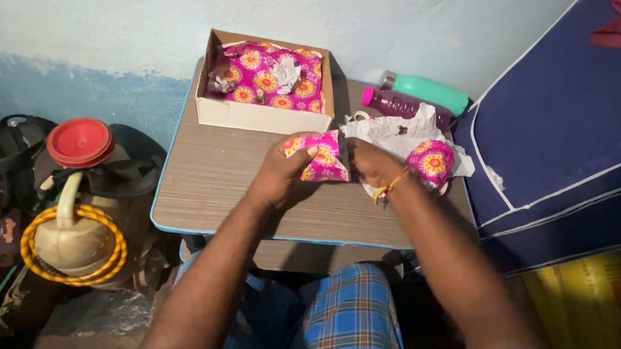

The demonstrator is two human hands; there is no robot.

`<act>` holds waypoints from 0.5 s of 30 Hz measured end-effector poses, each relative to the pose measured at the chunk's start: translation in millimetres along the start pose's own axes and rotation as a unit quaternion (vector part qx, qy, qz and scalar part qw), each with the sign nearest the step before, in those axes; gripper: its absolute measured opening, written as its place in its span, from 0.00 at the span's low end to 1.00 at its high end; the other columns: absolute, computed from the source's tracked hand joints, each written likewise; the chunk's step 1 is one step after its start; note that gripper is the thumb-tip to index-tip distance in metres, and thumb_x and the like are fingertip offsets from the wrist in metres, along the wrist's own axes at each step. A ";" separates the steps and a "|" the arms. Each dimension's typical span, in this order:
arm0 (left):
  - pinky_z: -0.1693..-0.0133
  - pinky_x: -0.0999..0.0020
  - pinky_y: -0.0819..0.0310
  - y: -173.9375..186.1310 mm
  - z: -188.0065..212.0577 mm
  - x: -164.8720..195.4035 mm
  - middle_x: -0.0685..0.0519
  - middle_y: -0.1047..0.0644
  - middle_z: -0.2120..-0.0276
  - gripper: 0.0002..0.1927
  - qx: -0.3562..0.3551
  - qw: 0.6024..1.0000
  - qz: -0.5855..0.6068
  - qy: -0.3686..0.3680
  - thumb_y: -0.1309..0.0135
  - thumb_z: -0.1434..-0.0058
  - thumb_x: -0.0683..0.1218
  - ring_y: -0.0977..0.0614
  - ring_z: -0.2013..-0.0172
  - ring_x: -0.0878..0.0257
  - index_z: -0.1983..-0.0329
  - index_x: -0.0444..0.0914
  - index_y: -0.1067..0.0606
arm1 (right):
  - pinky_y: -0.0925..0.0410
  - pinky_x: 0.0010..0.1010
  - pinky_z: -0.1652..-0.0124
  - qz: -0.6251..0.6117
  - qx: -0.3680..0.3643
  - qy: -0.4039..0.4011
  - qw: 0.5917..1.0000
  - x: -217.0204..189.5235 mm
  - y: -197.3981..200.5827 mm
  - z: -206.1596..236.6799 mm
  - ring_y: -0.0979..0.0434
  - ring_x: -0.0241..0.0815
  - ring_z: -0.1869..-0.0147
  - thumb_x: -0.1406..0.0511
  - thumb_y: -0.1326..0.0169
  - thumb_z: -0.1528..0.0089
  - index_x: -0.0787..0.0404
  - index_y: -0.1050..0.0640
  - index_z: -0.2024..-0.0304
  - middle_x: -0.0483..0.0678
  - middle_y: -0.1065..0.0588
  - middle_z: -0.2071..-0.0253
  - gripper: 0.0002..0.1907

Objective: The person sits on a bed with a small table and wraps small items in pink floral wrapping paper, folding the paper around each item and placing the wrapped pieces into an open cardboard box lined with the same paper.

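Frame centre | left hand (279, 177) and right hand (372, 165) both pinch the pink floral packet (320, 157) | keep your folds square over the table (208, 179).

Bench layout, seen from above

An open cardboard box (261, 82) sits at the wood-grain bench's (224, 177) far edge; two plastic bottles (415, 97) lie at its far right corner, crumpled white paper (392, 131) before them, a folded pink floral packet (320, 157) mid-bench.

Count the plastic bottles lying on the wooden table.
2. A green plastic bottle lies at the table's far right corner by the wall; a purple plastic bottle with a pink cap lies just in front, partly covered by white paper. Others may be hidden.
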State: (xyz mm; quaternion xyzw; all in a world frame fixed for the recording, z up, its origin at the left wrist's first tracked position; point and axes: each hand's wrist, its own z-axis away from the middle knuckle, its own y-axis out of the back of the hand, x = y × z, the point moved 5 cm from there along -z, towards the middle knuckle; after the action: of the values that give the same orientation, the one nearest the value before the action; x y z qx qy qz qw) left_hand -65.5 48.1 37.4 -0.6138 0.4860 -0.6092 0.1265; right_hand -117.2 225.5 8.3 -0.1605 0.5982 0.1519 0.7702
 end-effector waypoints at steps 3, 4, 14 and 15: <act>0.52 0.63 0.19 10.6 -1.6 -5.0 0.46 0.20 0.56 0.19 0.002 0.998 -0.059 0.006 0.43 0.35 0.42 0.17 0.57 0.60 0.43 0.29 0.28 | 0.27 0.28 0.63 0.044 -0.011 -0.050 0.998 -11.6 -1.5 2.9 0.19 0.35 0.62 0.62 0.47 0.33 0.62 0.18 0.55 0.48 0.18 0.60 0.12; 0.56 0.65 0.22 12.5 -1.8 -5.5 0.47 0.20 0.57 0.19 0.002 0.995 -0.101 0.003 0.42 0.35 0.41 0.19 0.59 0.62 0.43 0.28 0.26 | 0.28 0.29 0.66 0.056 -0.018 -0.064 0.996 -15.7 -1.3 2.6 0.20 0.37 0.65 0.61 0.47 0.32 0.62 0.18 0.56 0.49 0.18 0.63 0.13; 0.56 0.70 0.20 2.9 -1.2 -3.7 0.51 0.18 0.58 0.20 -0.013 0.963 -0.269 -0.019 0.36 0.43 0.41 0.17 0.58 0.67 0.47 0.32 0.24 | 0.51 0.20 0.83 0.161 -0.037 -0.176 0.970 -41.8 22.9 -10.2 0.41 0.25 0.83 0.61 0.38 0.37 0.62 0.17 0.58 0.37 0.29 0.77 0.12; 0.57 0.70 0.19 2.2 -1.0 -3.3 0.51 0.18 0.59 0.21 -0.017 0.957 -0.288 -0.027 0.35 0.43 0.41 0.17 0.58 0.67 0.48 0.31 0.24 | 0.52 0.21 0.83 0.170 -0.026 -0.166 0.971 -46.0 23.3 -11.9 0.43 0.25 0.83 0.62 0.38 0.37 0.64 0.18 0.60 0.37 0.31 0.78 0.11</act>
State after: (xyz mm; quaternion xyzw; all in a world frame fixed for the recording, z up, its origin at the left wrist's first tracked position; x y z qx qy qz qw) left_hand -66.6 50.0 33.9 -0.7458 0.2954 -0.5949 -0.0519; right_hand -148.4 239.6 48.7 -0.0491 0.4760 0.3207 0.8174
